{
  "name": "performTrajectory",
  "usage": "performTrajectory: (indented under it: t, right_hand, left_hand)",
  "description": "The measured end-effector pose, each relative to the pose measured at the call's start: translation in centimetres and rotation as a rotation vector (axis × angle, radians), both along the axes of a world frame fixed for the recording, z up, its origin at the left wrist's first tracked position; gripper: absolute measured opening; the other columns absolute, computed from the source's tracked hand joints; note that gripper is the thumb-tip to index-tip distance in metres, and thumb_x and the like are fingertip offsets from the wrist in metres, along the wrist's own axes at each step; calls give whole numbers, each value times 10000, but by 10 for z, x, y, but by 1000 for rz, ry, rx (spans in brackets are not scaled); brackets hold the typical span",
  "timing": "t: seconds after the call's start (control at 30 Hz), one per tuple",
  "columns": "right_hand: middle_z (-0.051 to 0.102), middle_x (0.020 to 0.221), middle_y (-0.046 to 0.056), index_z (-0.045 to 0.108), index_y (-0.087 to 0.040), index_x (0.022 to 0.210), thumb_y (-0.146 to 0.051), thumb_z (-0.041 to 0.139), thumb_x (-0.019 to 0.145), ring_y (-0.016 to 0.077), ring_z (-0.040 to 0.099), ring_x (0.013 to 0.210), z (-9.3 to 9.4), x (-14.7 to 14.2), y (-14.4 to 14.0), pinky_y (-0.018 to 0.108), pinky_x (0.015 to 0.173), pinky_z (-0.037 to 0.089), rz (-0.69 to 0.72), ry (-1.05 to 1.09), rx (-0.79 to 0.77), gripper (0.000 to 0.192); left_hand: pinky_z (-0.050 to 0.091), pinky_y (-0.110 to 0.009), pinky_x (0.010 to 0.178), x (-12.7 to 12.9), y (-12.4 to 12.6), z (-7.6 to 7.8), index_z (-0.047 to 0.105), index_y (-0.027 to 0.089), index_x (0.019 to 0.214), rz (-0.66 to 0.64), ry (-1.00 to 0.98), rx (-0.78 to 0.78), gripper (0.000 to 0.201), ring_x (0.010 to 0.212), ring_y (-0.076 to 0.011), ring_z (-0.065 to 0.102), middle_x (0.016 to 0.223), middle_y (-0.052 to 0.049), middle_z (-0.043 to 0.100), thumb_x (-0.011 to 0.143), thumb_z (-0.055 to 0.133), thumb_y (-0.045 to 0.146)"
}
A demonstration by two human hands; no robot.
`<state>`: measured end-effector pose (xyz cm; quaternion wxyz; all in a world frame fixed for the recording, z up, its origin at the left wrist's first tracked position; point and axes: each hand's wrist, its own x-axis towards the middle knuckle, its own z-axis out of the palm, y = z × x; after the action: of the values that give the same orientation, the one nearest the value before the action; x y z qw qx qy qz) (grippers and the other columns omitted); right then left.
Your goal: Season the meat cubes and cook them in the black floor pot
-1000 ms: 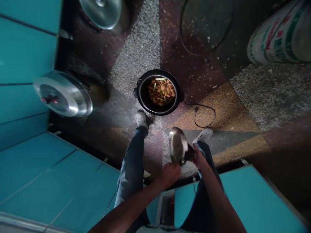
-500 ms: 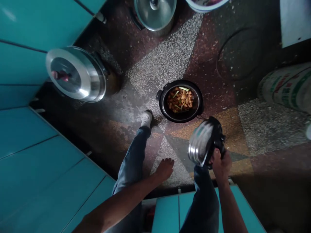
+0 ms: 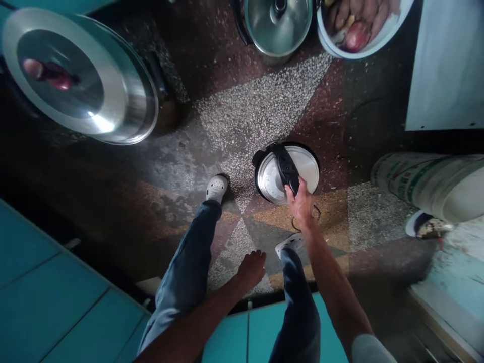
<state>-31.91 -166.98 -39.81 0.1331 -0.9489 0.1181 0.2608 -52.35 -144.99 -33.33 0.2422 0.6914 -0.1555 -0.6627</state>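
Observation:
A steel lid (image 3: pixel 272 177) with a black handle (image 3: pixel 287 168) lies flat on the black cooker pot (image 3: pixel 258 157) that stands on the floor in front of my feet. My right hand (image 3: pixel 300 200) reaches down and grips the near end of that black handle. The food inside the pot is hidden under the lid. My left hand (image 3: pixel 250 268) hangs loose above my left knee, fingers slightly apart, holding nothing.
A large steel pot with a red-knobbed lid (image 3: pixel 71 78) stands at the far left. A smaller lidded pot (image 3: pixel 278 22) and a white bowl of food (image 3: pixel 359 22) are at the top. A printed sack (image 3: pixel 431 184) lies right. Teal surfaces (image 3: pixel 45 302) border the near side.
My right hand carried the tilted lid forward and set it down on the pot, covering the food. The view moved forward. My left hand stayed low and free.

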Motion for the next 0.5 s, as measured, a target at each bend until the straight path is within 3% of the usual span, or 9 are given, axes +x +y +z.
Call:
performTrajectory:
  t: [0.23,0.37,0.5]
  right_hand:
    - [826,1165,232,520,-107,1530,-681,441,1161,378,804,1058,-5,13,0,371,867,546,42,91,-121,687]
    - [814,1175,240,583,-118,1402,-678,397,1186,351,793,1024,-3,24,8,349,836,511,82,155,-201,629]
    - [805,1216,243,591,-121,1400,-670,396,1196,348,788,1028,0,30,0,346,811,488,183,203,-233,617]
  left_hand:
    - [538,-534,1174,21,0,7,661,143,1481,43,22,-35,471,1414,-403,654,1526,-242,681,1021,625,231]
    - [549,-524,1161,27,-1,8,674,160,1456,59,10,-41,447,1400,-396,665,1501,-229,699,1017,630,234]
    - [559,-520,1143,33,-1,7,703,166,1396,92,-2,-52,397,1364,-392,686,1427,-218,730,1011,621,219]
